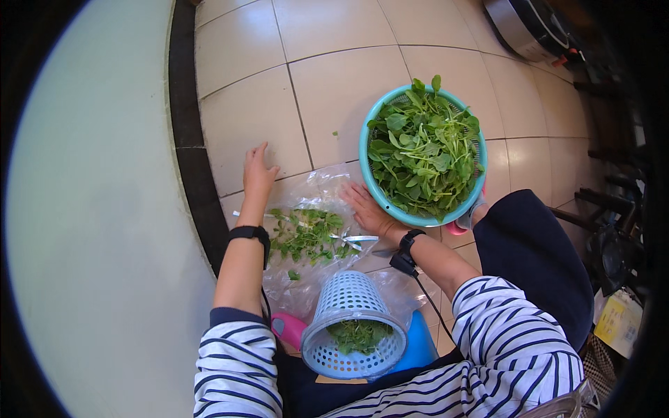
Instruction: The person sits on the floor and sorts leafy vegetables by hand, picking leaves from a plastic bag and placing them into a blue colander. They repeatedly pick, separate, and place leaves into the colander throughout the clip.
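Observation:
Above the floor tiles on the left, my left hand [260, 170] holds nothing, its fingers apart. My right hand [366, 206] lies at the right edge of a clear plastic bag [326, 183], beside the rim of a turquoise basket [370, 190]. Leafy greens [423, 151] are heaped in that basket. A smaller bunch of leafy greens [308, 235] rests on the plastic, with white ties [355, 239] around it. Closer to me, a light-blue perforated basket [347, 292] lies on its side, its mouth towards me, with greens [359, 335] inside.
To the left runs a pale wall [104, 209] with a dark baseboard [191, 125]. A silver and black appliance [528, 28] stands at the upper right. Dark furniture legs [580, 217] line the right side. Part of a blue stool [415, 345] shows beneath me.

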`<state>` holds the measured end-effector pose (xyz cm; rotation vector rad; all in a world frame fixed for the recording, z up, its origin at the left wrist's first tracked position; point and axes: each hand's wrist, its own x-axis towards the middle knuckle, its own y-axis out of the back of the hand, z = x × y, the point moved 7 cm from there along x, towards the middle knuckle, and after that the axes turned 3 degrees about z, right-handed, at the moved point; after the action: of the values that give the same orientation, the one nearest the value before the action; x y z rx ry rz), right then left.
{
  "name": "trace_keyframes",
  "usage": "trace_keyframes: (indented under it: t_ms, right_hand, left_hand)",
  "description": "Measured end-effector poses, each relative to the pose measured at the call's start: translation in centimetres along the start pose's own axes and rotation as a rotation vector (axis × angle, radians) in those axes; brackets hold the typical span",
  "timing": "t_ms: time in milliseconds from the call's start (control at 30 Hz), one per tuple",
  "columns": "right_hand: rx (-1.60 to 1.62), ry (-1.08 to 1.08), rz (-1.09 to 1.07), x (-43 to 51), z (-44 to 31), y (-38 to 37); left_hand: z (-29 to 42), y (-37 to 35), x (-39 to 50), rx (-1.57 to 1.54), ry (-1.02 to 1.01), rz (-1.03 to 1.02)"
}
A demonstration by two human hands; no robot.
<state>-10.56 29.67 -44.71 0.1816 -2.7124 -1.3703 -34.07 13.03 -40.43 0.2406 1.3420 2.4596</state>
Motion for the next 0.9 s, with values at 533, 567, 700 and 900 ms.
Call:
trace_keyframes:
  t_ms: [533, 567, 700, 900]
  right_hand:
    - [-0.011, 0.027, 0.024, 0.1, -0.4, 0.5]
    - [-0.007, 0.025, 0.024, 0.0, -0.4, 0.6]
    - [-0.04, 0.019, 0.015, 0.2, -0.4, 0.5]
    - [-0.034, 0.036, 0.035, 0.1, -0.6, 1.0]
  left_hand:
    - [4.1, -4.0, 1.6, -0.066, -0.101, 0.029]
    - [4.7, -5.1, 2.3, -0.11, -0.072, -0.007]
    - [10.5, -8.4, 3.3, -0.411, -0.294, -0.052]
    - [12.6, -9.3, 0.6, -0.223, -0.561, -0.312]
